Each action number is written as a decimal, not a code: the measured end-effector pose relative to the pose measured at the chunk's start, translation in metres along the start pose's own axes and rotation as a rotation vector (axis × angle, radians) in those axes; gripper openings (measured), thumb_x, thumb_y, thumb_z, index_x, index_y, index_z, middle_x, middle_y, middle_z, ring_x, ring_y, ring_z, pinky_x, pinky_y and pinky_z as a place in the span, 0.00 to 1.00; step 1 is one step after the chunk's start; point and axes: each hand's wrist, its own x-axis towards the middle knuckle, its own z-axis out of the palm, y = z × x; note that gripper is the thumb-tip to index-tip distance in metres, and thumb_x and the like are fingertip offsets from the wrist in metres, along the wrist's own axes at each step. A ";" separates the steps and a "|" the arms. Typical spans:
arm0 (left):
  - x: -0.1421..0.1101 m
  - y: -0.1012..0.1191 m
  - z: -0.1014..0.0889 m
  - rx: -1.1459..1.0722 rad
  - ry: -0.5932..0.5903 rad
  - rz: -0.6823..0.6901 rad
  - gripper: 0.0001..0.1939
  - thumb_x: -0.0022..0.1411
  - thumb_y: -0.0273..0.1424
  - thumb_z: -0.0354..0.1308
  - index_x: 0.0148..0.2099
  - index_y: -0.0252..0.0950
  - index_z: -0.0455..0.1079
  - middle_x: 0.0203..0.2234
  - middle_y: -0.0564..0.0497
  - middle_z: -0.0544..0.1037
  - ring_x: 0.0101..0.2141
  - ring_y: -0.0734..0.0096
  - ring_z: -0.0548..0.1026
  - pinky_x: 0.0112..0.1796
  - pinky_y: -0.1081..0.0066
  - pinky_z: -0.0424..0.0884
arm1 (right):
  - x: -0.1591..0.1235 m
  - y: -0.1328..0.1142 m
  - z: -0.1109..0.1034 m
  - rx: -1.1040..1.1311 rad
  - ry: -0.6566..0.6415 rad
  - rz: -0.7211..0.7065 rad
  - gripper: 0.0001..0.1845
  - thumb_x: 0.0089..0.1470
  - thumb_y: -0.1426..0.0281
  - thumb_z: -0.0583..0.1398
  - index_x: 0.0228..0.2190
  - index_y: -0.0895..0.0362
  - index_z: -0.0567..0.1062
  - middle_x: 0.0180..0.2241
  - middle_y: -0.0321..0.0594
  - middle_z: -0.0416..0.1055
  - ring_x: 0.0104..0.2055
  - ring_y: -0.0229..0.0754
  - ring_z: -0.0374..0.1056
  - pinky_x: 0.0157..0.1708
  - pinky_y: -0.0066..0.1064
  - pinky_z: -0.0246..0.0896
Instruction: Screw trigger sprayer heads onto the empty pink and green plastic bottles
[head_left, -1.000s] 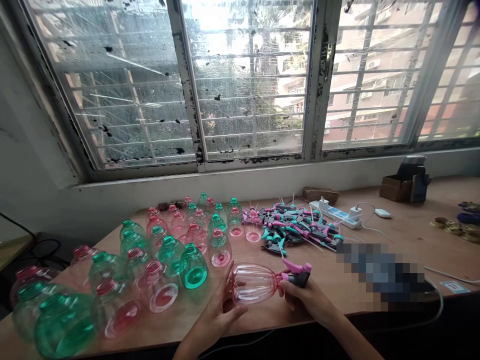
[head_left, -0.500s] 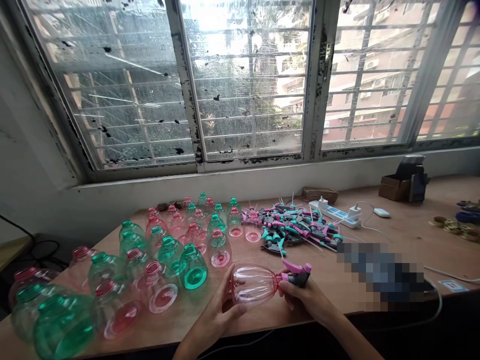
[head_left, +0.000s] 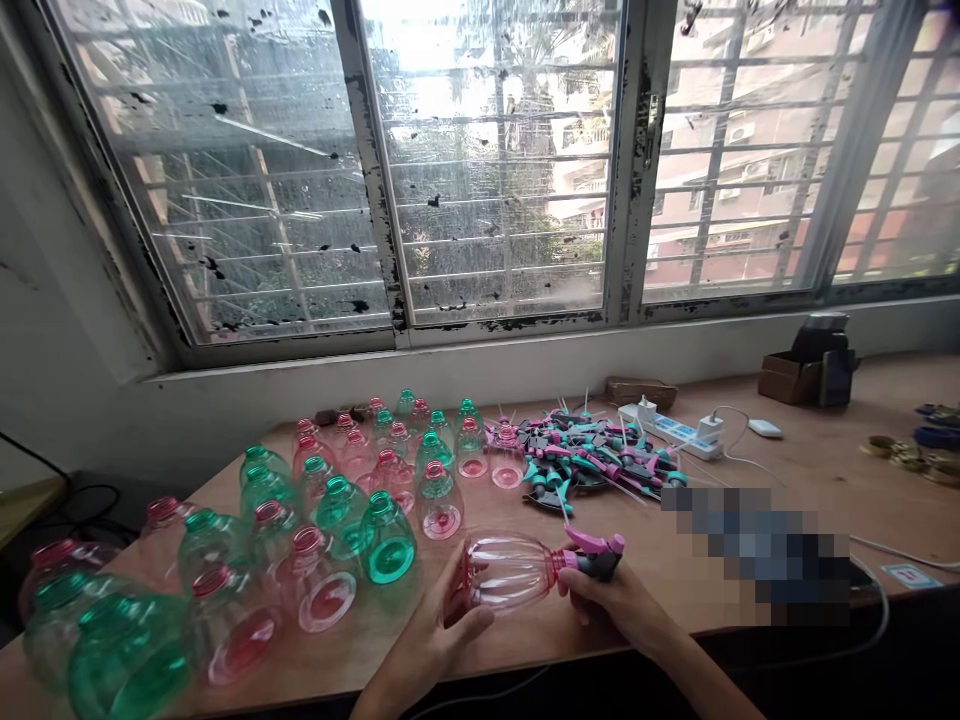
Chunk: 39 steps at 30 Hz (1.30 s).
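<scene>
A clear pink spray bottle [head_left: 510, 572] lies sideways above the table's front edge, its neck to the right. Around its base my left hand [head_left: 442, 625] is closed, thumb underneath. At the neck, my right hand [head_left: 611, 600] grips the collar of a pink and dark grey spray head [head_left: 596, 553], which sits on the bottle's mouth. Whether the collar is fully screwed down I cannot tell. Several pink and green open-necked bottles [head_left: 388, 540] stand to the left. Behind the hands lies a pile of pink, teal and grey spray heads [head_left: 592, 450] with thin tubes.
On the wooden table [head_left: 495, 650], a white power strip [head_left: 679, 432] with plugs and cables lies behind the pile. A blurred dark object [head_left: 765, 550] rests to the right. Farther back are a small cardboard box [head_left: 787, 380] and brass-coloured parts [head_left: 900, 455]. A window runs along the back wall.
Both hands keep hold of the bottle and spray head in nearly the same place. The view has shifted very slightly; the bottles and pile stay put.
</scene>
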 end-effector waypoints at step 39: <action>0.005 -0.010 0.000 0.020 -0.004 0.085 0.51 0.58 0.38 0.68 0.73 0.52 0.39 0.69 0.46 0.59 0.66 0.48 0.59 0.65 0.51 0.56 | 0.000 -0.002 0.002 0.043 0.052 0.011 0.23 0.49 0.55 0.70 0.40 0.57 0.75 0.25 0.33 0.73 0.19 0.34 0.62 0.21 0.29 0.57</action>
